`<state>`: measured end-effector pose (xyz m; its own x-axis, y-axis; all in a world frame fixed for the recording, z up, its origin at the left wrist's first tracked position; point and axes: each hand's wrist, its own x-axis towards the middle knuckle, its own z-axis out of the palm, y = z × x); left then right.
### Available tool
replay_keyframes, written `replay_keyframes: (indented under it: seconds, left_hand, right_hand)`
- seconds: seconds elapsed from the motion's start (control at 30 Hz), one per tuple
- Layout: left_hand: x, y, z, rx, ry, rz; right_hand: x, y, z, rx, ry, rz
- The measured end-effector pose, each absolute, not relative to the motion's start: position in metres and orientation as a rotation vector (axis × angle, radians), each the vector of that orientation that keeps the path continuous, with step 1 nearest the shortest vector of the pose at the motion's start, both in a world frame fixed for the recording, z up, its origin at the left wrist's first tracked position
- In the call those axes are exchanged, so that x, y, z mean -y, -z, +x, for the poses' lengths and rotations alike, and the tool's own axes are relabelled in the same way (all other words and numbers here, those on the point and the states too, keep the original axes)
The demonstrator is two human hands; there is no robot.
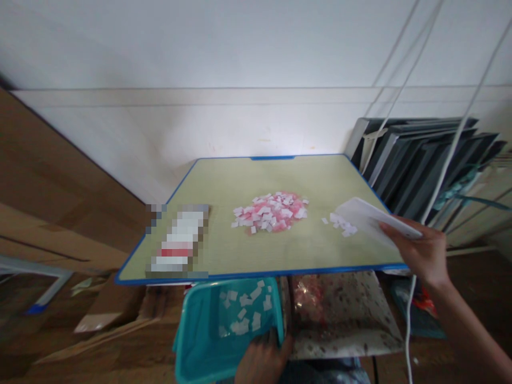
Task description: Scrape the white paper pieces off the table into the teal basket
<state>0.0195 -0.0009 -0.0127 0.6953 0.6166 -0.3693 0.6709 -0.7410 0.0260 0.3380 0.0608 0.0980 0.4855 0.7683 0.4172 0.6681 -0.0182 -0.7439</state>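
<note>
My right hand (pixel 424 248) is closed on the edge of a thin white plastic piece (pixel 376 221), perhaps a tray or a lid, held tilted over the right side of the table. Beside its far end lie several small white paper squares (pixel 347 229). At the lower middle, my left hand (pixel 262 360) grips the near right rim of a teal plastic basin (pixel 188 330). White squares are scattered on the basin's bottom. A pile of white squares mixed with pink pieces (pixel 272 212) rests in the middle of the yellow-green tabletop (pixel 256 250).
A blurred-out item (pixel 178 240) lies on the table's left side. Below the front edge is a stained board (pixel 344 314) with pink bits. Dark flat panels (pixel 420 160) stand at the right, and white cords (pixel 450 154) hang before them. Cardboard (pixel 60 186) leans at the left.
</note>
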Motion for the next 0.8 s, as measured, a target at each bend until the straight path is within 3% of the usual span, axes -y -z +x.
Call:
replay_keyframes:
  seconds: [0.23,0.8]
  left_hand:
    - [0.001,0.011,0.02,-1.043,0.507,2.731]
    - [0.004,0.02,0.018,-1.081,0.429,2.776]
  right_hand:
    - [-0.093,-0.087,0.335,1.322,-0.192,-1.709]
    - [-0.079,-0.087,0.255,1.67,-0.497,-1.325]
